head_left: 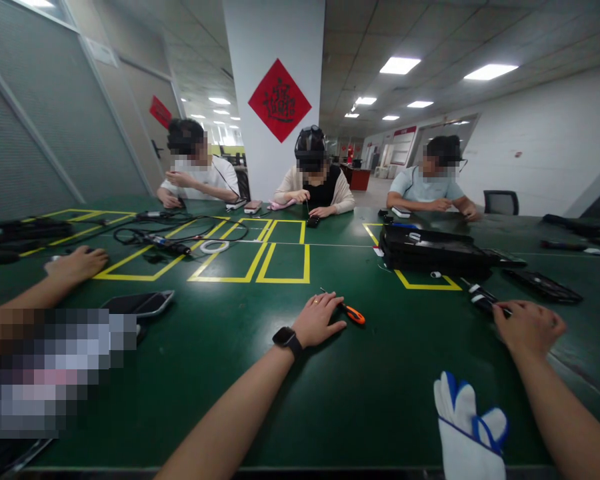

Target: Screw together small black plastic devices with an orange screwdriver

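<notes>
My left hand (320, 320), with a black watch on the wrist, lies palm down on the green table (260, 393), its fingers stretched out. A screwdriver with an orange and black handle (354, 314) lies under its fingers; a bit of thin shaft shows past the fingertips. At the right, my right hand (527, 327) has its fingers closed on the near end of a slim black tool with white bands (481, 298), whose thin tip points away to the left. Part of that tool is hidden by the fingers. A white and blue glove (467, 427) lies between my forearms.
A black bag-like bundle (430, 248) and a flat black part (544, 285) lie beyond my right hand. Black cables (155, 237), a white cable coil (214, 247), a phone (140, 303) and yellow tape outlines are at left. Three people sit opposite; another person's hand (77, 263) rests at left.
</notes>
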`<state>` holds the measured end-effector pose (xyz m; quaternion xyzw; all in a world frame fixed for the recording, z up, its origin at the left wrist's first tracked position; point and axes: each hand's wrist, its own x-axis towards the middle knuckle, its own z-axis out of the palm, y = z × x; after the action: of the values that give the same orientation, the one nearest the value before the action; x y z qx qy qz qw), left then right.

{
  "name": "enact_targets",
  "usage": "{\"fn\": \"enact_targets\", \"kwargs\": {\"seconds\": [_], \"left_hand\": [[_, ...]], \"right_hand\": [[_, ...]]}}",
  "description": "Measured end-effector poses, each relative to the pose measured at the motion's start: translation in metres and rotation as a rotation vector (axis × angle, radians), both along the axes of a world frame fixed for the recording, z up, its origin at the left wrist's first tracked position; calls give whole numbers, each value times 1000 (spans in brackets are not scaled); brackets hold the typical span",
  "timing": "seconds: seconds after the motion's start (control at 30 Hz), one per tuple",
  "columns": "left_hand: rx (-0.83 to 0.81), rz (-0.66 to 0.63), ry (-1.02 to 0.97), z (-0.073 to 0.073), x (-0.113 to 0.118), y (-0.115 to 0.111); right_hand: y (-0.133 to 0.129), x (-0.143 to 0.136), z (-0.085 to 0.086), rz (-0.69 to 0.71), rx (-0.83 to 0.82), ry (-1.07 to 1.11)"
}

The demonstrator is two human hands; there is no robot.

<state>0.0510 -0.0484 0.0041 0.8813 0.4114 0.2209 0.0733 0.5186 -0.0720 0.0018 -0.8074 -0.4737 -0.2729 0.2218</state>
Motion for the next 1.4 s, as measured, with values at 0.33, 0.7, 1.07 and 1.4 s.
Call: {"fn": "enact_targets", "kwargs": {"seconds": [0.33, 0.7, 1.07, 1.4], "left_hand": [[-13, -29, -30, 5, -1, -2], [22, -164, 16, 16, 23, -22], [0, -207, 0, 15, 22, -23], [-3, -205, -30, 14, 21, -24]], "right_hand": [[-2, -2, 12, -9, 234, 51], [50, 29, 7, 132, -367, 291], [37, 7, 4, 262, -433, 106], [48, -8, 12, 158, -375, 175]]}}
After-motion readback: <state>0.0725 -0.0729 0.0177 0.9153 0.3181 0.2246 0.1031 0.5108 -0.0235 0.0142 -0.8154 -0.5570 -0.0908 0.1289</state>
